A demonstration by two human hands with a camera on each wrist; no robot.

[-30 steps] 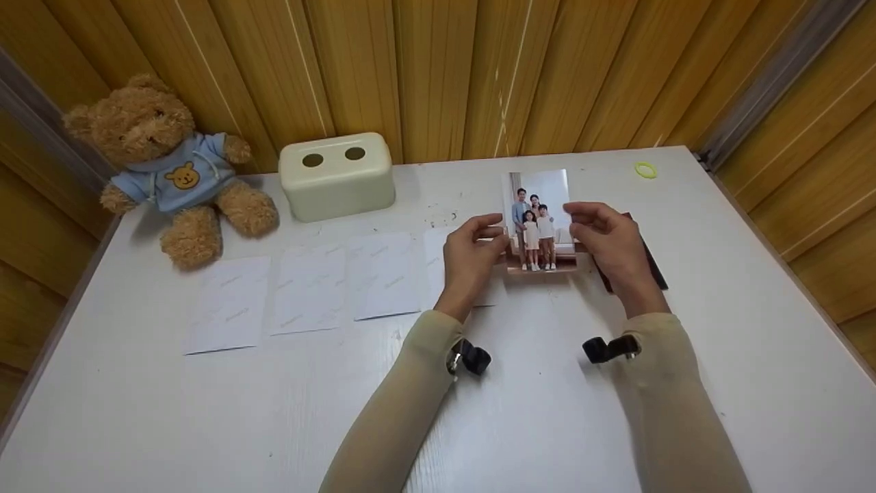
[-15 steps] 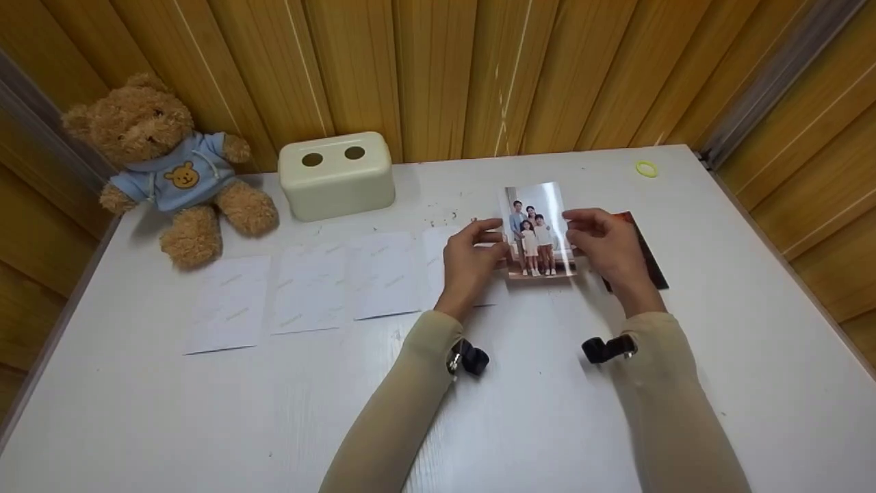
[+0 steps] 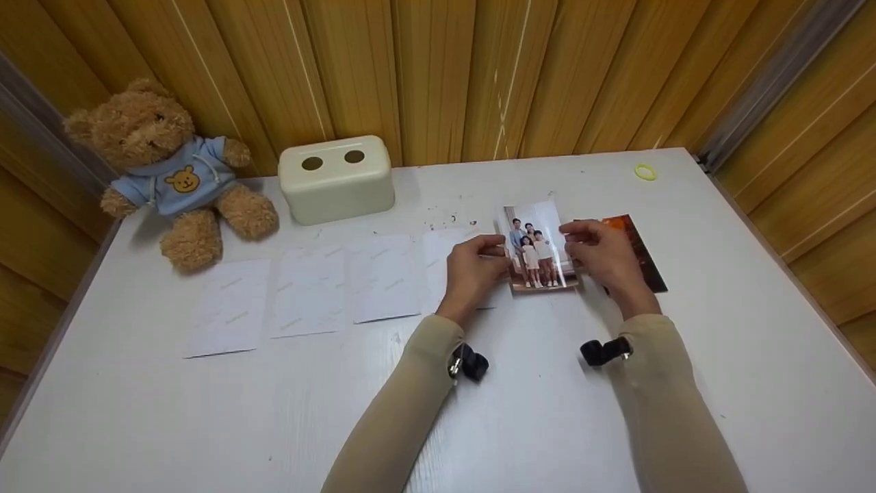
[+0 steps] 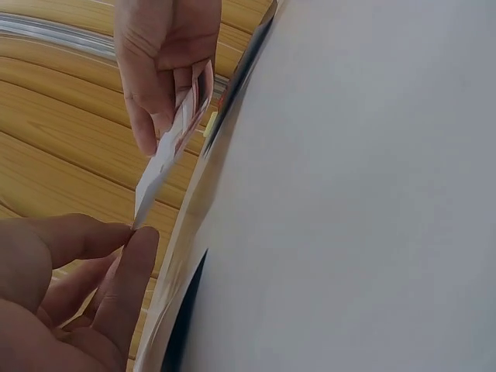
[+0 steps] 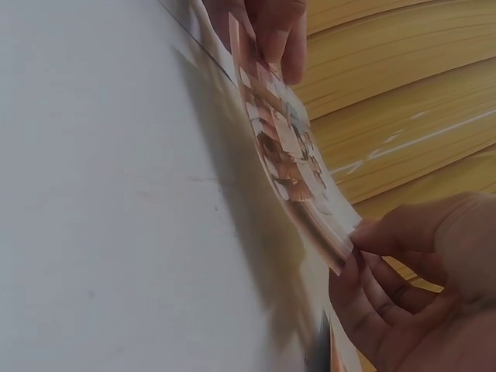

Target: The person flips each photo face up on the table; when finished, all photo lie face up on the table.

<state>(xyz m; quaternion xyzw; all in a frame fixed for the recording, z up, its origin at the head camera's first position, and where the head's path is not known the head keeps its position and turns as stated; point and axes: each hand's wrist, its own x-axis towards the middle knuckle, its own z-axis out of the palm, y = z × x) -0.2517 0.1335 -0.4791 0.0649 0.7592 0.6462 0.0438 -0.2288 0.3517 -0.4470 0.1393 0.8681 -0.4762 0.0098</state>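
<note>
A glossy photo (image 3: 537, 253) of a family of several people is held face up between both hands, low over the table. My left hand (image 3: 474, 275) pinches its left edge between thumb and fingers, and my right hand (image 3: 607, 260) pinches the right edge. The right wrist view shows the photo (image 5: 291, 155) bowed slightly, with its shadow on the table beneath. Just right of the right hand lies a dark photo with orange in it (image 3: 643, 253), partly covered by that hand. Left of the left hand, white photo backs lie in a row, the nearest (image 3: 438, 257) partly hidden.
Further left in the row lie more white photo backs (image 3: 387, 277). A cream box with two round holes (image 3: 337, 185) stands at the back, beside a teddy bear in a blue hoodie (image 3: 181, 174). A yellow-green ring (image 3: 645, 172) lies at the back right.
Both hands have brought the photo down and toward the person, tilting it a little. More of the dark orange photo now shows beside the right hand.
</note>
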